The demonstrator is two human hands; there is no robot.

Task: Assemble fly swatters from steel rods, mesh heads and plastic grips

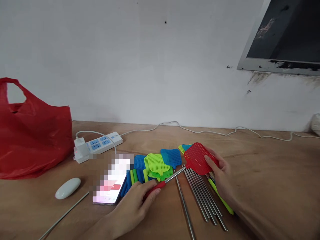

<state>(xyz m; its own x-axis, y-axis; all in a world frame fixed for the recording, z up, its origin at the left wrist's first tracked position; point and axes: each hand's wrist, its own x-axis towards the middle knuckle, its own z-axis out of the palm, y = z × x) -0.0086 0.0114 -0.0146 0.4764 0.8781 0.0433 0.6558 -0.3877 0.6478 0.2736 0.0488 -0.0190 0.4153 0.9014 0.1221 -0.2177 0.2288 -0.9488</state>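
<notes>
I hold a red fly swatter over the wooden table. My left hand is closed round its red handle, from which a metal rod runs up to the head. My right hand pinches the red mesh swatter head by its right edge. Under and behind it lie green swatter heads, blue swatter heads and short green and blue handles. Several bare metal rods lie side by side beneath my right hand.
A lit phone lies left of my left hand, a white oval case further left. A white power strip with cable sits behind. A red plastic bag stands far left. One loose rod lies near the front edge.
</notes>
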